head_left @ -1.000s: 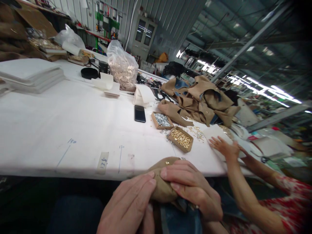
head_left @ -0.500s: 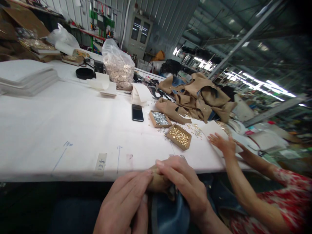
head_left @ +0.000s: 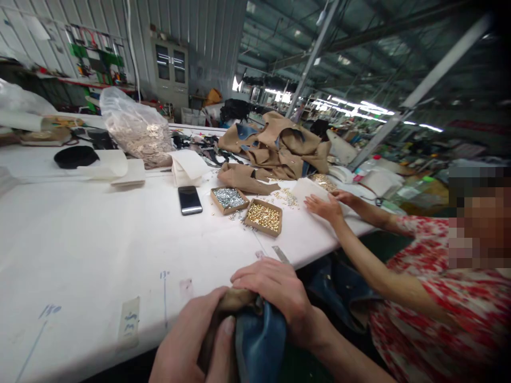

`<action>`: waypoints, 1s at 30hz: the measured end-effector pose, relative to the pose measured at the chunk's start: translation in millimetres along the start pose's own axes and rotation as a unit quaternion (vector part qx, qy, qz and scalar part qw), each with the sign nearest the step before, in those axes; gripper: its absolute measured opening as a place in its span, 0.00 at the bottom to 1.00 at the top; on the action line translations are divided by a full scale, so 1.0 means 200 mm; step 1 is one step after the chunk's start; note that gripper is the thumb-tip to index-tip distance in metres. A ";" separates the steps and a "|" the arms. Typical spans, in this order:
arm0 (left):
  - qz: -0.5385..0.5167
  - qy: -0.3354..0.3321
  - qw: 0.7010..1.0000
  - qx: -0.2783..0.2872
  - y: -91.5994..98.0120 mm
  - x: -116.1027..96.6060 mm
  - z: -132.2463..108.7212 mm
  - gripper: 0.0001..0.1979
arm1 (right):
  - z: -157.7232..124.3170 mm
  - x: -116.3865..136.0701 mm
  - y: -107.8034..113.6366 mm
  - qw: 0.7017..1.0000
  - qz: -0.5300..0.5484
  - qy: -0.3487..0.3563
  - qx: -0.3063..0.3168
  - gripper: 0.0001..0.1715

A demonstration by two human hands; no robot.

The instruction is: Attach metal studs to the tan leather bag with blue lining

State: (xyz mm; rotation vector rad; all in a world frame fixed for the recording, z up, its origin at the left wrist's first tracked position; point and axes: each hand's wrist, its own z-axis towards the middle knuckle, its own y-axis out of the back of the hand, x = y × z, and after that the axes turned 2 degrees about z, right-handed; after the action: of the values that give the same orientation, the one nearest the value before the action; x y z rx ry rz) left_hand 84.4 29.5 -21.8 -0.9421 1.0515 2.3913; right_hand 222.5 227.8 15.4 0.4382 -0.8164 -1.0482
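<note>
At the table's near edge, a blue and brown leather piece (head_left: pixel 261 340) is held between my hands. My left hand (head_left: pixel 186 340) grips its left side, thumb against the fold and fingers curled round it. From the right, my right hand (head_left: pixel 275 290) closes over the top of the folded brown part, the blue face hanging below. The fingertips under the fold are hidden. Beyond the hands lie a small cardboard box (head_left: pixel 260 229) of gold-coloured metal pieces and another box (head_left: pixel 219 205) of silver ones, with loose pieces scattered around.
To the right, a co-worker's hand (head_left: pixel 325 207) rests on a white sheet (head_left: pixel 306 189). A phone (head_left: pixel 190 200) lies left of the boxes. Behind them are a heap of leather pieces (head_left: pixel 279 143) and a plastic bag (head_left: pixel 136 127). A black ring-shaped item (head_left: pixel 75 157) lies farther left.
The camera view has swung right, so the table things appear farther left and more of the co-worker shows. Both my hands keep hold of the leather piece; more of its blue face shows.
</note>
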 end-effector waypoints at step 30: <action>0.272 -0.069 0.878 0.387 -1.22 0.07 1.50 0.11 | -0.24 -0.56 -0.17 0.972 0.061 -0.069 -0.215 0.24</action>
State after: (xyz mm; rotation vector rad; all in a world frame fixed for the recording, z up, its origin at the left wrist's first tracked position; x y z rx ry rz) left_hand 79.9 415.5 -6.2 -0.1895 2.1879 2.0050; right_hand 211.4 310.2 -80.7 -0.0530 -0.7024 -1.1130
